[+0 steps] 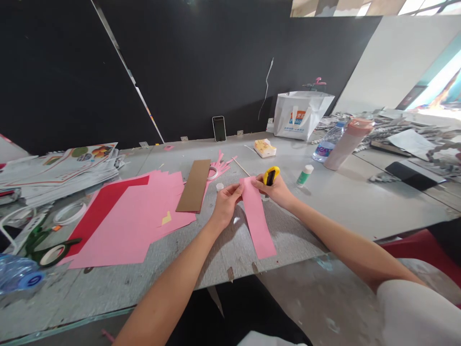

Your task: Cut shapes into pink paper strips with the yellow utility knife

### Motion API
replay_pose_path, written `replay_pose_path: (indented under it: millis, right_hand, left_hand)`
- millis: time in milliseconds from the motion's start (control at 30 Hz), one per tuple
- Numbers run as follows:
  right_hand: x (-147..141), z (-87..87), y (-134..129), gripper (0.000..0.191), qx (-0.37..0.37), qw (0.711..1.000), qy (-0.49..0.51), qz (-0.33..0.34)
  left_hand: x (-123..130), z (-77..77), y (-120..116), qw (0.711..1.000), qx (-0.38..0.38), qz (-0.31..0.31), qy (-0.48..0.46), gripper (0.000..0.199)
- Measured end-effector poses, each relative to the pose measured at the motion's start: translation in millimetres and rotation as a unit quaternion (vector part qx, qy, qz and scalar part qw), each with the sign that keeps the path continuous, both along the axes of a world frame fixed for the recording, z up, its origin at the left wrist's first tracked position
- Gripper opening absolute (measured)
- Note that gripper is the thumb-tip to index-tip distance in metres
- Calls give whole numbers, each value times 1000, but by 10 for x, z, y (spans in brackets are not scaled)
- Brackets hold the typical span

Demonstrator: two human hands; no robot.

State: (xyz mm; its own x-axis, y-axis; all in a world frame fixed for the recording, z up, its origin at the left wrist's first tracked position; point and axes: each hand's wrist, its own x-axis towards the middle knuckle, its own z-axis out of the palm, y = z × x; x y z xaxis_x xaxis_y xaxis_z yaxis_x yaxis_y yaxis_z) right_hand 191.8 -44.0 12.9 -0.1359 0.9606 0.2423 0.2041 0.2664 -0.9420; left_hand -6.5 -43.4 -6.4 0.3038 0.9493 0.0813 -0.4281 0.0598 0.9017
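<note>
A long pink paper strip (258, 221) hangs toward the front edge of the table, its top end between my two hands. My left hand (226, 204) is closed, pinching the strip's upper left edge between thumb and fingers. At the upper right corner, my right hand (273, 189) pinches the same strip with its thumb and forefinger. It also holds scissors (271, 176) with a yellow handle; their blades are hidden. A small white cap (219, 186) lies beside my left hand. To the right of my right hand stands a green glue stick (305, 175).
On the left lie pink sheets (129, 221), a red strip (108, 211), brown cardboard (194, 187), tape rolls (70, 214) and green-handled scissors (39, 240). A phone (219, 129) leans on the black partition. A bag (300, 115), tissue pack (264, 148) and tumbler (347, 146) stand rearward.
</note>
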Motion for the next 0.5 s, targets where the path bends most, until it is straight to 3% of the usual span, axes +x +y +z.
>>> replay_pose_path:
  millis: [167, 300, 500]
  right_hand:
    - [2, 45, -24, 52, -4, 1000, 6, 7]
    - [-13, 78, -62, 52, 44, 997, -50, -26]
    - [-79, 58, -119, 42, 102, 992, -75, -19]
  left_hand:
    - [-9, -9, 0, 999, 20, 15, 20, 40]
    - [-11, 9, -28, 994, 74, 56, 65, 38]
    - [15, 14, -96, 968, 160, 137, 135, 31]
